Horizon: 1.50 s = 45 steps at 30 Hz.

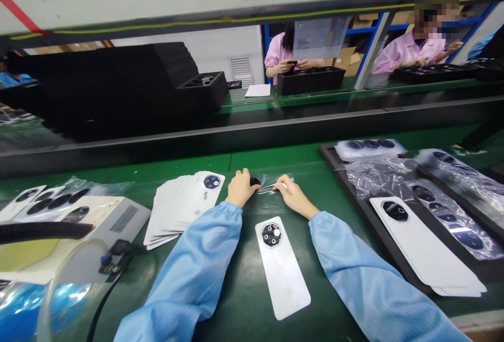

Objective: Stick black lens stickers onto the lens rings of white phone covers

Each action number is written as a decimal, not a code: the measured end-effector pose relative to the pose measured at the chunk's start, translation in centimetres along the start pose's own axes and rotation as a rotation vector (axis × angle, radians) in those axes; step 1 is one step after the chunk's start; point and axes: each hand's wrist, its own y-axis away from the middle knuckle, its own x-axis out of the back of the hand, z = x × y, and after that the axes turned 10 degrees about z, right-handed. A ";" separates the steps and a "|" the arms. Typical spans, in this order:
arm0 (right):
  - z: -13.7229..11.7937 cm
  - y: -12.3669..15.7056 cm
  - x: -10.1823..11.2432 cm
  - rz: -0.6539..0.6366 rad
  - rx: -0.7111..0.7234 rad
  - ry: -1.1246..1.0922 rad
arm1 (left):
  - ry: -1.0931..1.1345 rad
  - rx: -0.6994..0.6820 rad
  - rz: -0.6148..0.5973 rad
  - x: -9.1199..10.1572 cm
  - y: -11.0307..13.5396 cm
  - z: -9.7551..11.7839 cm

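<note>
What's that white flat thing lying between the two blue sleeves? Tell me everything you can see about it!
It's a thin white panel with rounded corners, smooth and slightly shiny, though its material isn't certain. Near its far end is a round black part with several pale-rimmed circles, like a phone's camera area. The panel lies flat on the green table, slanting so its near end is farther right. Neither the left hand nor the right hand touches it.
</note>
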 end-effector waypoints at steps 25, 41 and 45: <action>1.1 0.1 -0.6 0.048 0.075 0.047 | 0.061 -0.061 0.256 -2.6 4.6 1.4; -4.7 6.3 2.0 -0.022 0.204 0.043 | 0.775 -0.136 0.267 0.7 8.5 -3.0; -6.4 11.9 4.1 -0.260 0.156 0.069 | 0.846 -0.189 0.129 0.9 11.5 -2.7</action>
